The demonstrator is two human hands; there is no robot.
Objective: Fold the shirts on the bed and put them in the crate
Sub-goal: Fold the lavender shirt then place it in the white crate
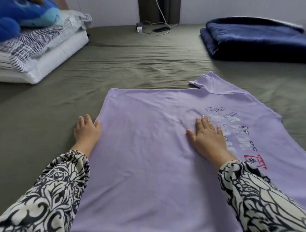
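I was in a home bedroom: a wide bed under an olive-green sheet (133, 62), striped pillows (37, 46), a folded navy blanket (257, 41), a blue plush toy (21, 13).

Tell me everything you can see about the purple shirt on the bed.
The shirt is pale lilac, thin soft fabric, spread flat on the olive bed sheet. One short sleeve points away at the far edge; printed characters, small doodles and a red stamp mark sit on its right part. Slight wrinkles remain. The right hand lies flat on the print; the left hand touches its left edge.
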